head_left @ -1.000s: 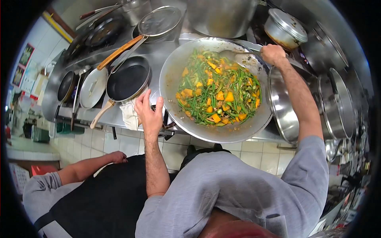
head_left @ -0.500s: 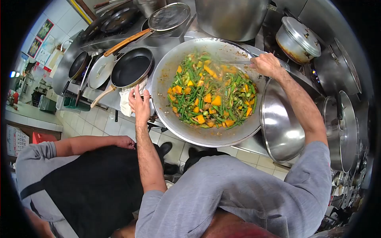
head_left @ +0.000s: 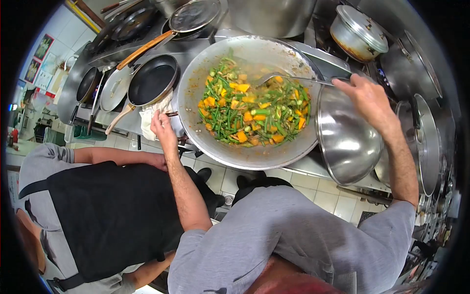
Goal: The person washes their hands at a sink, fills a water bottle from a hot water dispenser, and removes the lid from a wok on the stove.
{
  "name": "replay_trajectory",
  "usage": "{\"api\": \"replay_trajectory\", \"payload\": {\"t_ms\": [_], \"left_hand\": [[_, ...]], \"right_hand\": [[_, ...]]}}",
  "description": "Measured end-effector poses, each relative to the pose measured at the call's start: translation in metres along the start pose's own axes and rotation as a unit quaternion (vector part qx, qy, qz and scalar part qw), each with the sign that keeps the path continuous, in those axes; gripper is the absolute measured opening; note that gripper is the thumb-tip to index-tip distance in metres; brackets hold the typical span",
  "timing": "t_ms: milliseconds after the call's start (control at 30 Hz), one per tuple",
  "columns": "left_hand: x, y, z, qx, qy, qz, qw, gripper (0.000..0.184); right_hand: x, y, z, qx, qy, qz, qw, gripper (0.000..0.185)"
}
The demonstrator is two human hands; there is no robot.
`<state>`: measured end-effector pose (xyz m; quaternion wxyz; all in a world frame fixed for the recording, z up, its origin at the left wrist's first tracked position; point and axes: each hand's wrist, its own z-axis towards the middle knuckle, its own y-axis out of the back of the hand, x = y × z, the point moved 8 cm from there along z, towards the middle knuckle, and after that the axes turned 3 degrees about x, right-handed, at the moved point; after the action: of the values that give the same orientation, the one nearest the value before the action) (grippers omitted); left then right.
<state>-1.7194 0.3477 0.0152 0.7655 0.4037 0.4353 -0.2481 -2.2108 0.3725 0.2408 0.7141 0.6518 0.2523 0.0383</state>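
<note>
A wide metal wok [head_left: 196,149] in front of me holds cut green beans, orange squash chunks and other greens [head_left: 245,110], with steam over them. My right hand [head_left: 367,100] is closed around the long handle of a metal ladle [head_left: 298,78], beyond the wok's right rim. The ladle's head rests among the vegetables at the far side. Left of the wok, my left hand [head_left: 165,130] has its fingers drawn together at a crumpled white cloth [head_left: 148,122], apparently pinching its edge.
Black frying pan [head_left: 152,81] and white lid [head_left: 115,90] lie to the left, a strainer [head_left: 195,15] behind them. A steel bowl [head_left: 347,137] leans against the wok's right side. A lidded pot [head_left: 360,32] stands back right. Close at my left is a person in a black apron [head_left: 117,210].
My right hand has drawn right and toward me, bringing the ladle's head into sight. The vegetables have shifted. My left hand's spread fingers have closed in at the cloth.
</note>
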Motion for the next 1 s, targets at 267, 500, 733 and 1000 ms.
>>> {"api": "replay_trajectory", "payload": {"t_ms": [267,500,733,1000], "left_hand": [[-0.044,0.023,-0.113,-0.131,0.032,-0.108,0.985,0.048],[-0.100,-0.004,-0.259,-0.186,0.039,-0.121,0.974,0.039],[-0.180,-0.075,-0.385,-0.042,0.027,-0.098,0.994,0.030],[-0.269,-0.125,-0.436,0.094,-0.039,-0.154,0.983,0.030]], "right_hand": [[-0.010,0.020,-0.037,-0.045,0.003,0.011,0.999,0.041],[-0.023,0.014,-0.044,-0.081,0.121,-0.008,0.989,0.036],[-0.032,0.004,-0.078,-0.097,0.130,0.018,0.987,0.036],[-0.030,-0.017,-0.119,-0.144,0.104,0.106,0.978,0.014]]}}
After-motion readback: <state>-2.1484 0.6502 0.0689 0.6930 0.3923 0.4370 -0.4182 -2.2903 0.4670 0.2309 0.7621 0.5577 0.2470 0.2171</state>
